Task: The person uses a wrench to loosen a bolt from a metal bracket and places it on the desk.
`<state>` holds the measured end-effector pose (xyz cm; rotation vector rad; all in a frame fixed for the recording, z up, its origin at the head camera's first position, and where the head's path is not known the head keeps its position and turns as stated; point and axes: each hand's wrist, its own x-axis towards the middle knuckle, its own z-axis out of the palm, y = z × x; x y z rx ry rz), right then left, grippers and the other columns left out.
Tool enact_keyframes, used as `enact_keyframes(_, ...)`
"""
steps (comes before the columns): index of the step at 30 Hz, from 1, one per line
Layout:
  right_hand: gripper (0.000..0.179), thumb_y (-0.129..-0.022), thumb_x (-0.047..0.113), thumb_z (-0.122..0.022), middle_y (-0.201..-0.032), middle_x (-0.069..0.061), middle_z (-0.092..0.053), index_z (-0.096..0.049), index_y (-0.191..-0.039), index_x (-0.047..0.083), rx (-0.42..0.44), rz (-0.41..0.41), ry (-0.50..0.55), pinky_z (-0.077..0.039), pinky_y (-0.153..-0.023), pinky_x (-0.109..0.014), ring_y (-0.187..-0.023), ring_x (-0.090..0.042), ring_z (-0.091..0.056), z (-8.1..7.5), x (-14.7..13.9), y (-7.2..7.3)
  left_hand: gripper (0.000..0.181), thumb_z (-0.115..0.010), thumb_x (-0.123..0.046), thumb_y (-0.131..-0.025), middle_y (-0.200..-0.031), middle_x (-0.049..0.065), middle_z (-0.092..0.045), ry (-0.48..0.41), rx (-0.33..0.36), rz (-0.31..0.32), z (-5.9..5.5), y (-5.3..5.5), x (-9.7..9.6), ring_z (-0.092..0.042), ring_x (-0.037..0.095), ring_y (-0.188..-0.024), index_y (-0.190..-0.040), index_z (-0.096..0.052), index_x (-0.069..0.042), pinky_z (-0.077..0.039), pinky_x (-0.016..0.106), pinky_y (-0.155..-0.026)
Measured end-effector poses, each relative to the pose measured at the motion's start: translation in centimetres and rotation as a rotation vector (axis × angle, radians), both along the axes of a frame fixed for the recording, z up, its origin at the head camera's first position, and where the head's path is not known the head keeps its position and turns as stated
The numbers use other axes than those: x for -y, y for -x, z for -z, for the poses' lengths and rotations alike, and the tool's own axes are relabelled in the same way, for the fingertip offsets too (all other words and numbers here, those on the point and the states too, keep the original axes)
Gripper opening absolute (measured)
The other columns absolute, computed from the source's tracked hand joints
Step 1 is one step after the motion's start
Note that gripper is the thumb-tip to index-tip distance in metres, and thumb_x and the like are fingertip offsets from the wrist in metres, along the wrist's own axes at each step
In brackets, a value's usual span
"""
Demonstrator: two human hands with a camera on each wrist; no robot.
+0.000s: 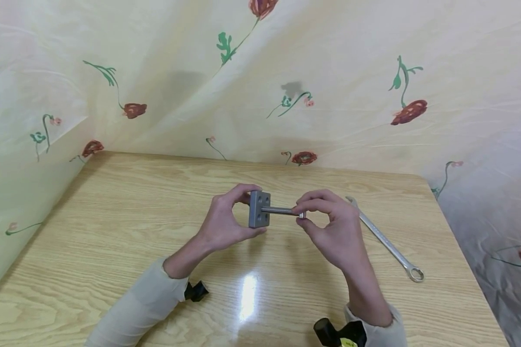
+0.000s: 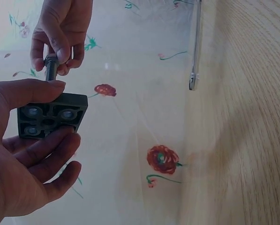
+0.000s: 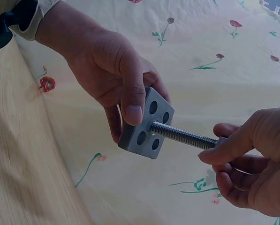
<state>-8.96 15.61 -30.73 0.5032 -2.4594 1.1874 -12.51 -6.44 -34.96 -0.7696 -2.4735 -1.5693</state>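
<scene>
My left hand (image 1: 221, 217) grips a grey square plate (image 1: 259, 209) by its edges, with the thumb on one side and fingers on the other. Several round holes show in the plate's face, and a long threaded bolt (image 3: 184, 135) sticks out from its centre. At the bolt's far end, my right hand (image 1: 336, 224) pinches the small shiny hex end (image 1: 302, 215) between thumb and fingers. Both hands hold the plate and bolt above the table, the bolt lying roughly level. The left wrist view shows the plate's hollow, ribbed back (image 2: 48, 117). Fingers partly cover the hex end.
A long metal combination wrench (image 1: 388, 243) lies on the wooden table (image 1: 113, 217), to the right of my right hand. A flower-patterned cloth (image 1: 338, 58) hangs behind the table and along its sides. Dark camera mounts (image 1: 340, 332) sit at both wrists.
</scene>
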Motion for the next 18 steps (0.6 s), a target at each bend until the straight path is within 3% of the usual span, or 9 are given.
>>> enact_keyframes(4,0.054,-0.071,0.000,-0.082,-0.112,-0.006,-0.066,-0.064,-0.121,0.010,0.128,-0.058,-0.041,-0.055,-0.083,-0.031,-0.097,-0.013,-0.063,-0.36,-0.56,0.06,0.070,-0.089,-0.008,-0.061,-0.104,0.008,-0.074,0.000,0.003,-0.001,0.04,0.07,0.06,-0.069,0.019,-0.090,-0.123,-0.058,-0.007,-0.053,0.044,-0.092)
enact_keyframes(7,0.053,-0.088,0.018,-0.070,-0.117,-0.010,-0.063,-0.050,-0.136,0.008,0.252,-0.050,-0.044,-0.055,-0.085,-0.041,-0.102,-0.022,-0.064,-0.62,-0.76,0.10,0.070,-0.089,-0.008,-0.060,-0.103,0.009,-0.074,-0.003,0.000,-0.006,0.07,0.14,0.10,-0.070,0.020,-0.089,-0.123,-0.058,-0.006,-0.053,0.044,-0.092)
enact_keyframes(10,0.035,-0.102,0.030,-0.046,-0.097,-0.010,-0.068,-0.059,-0.121,0.004,0.322,0.017,-0.054,-0.054,-0.075,-0.033,-0.087,-0.020,-0.067,-0.57,-0.64,0.06,0.070,-0.089,-0.008,-0.060,-0.102,0.009,-0.074,-0.004,-0.001,-0.011,0.11,0.16,0.10,-0.070,0.020,-0.089,-0.123,-0.058,-0.005,-0.053,0.044,-0.092)
enact_keyframes(12,0.043,-0.104,0.034,-0.037,-0.080,-0.008,-0.069,-0.066,-0.100,0.003,0.357,0.050,-0.056,-0.051,-0.064,-0.028,-0.073,-0.018,-0.066,-0.46,-0.45,0.04,0.070,-0.089,-0.008,-0.059,-0.102,0.009,-0.074,-0.004,0.001,-0.011,0.16,0.18,0.10,-0.069,0.019,-0.089,-0.123,-0.058,-0.005,-0.053,0.044,-0.092)
enact_keyframes(15,0.053,-0.104,0.040,-0.037,-0.064,-0.007,-0.065,-0.064,-0.074,0.006,0.423,0.078,-0.037,-0.045,-0.053,-0.026,-0.057,-0.016,-0.061,-0.34,-0.10,0.02,0.070,-0.089,-0.007,-0.060,-0.102,0.008,-0.074,-0.004,0.004,-0.008,0.18,0.15,0.07,-0.069,0.019,-0.090,-0.123,-0.058,-0.006,-0.053,0.045,-0.092)
enact_keyframes(18,0.054,-0.101,0.044,-0.042,-0.058,-0.007,-0.061,-0.060,-0.065,0.008,0.456,0.099,-0.027,-0.043,-0.048,-0.026,-0.050,-0.016,-0.057,-0.35,0.16,0.01,0.070,-0.089,-0.008,-0.060,-0.102,0.008,-0.074,-0.005,0.001,-0.003,0.13,0.12,0.02,-0.069,0.019,-0.090,-0.123,-0.058,-0.007,-0.053,0.044,-0.092)
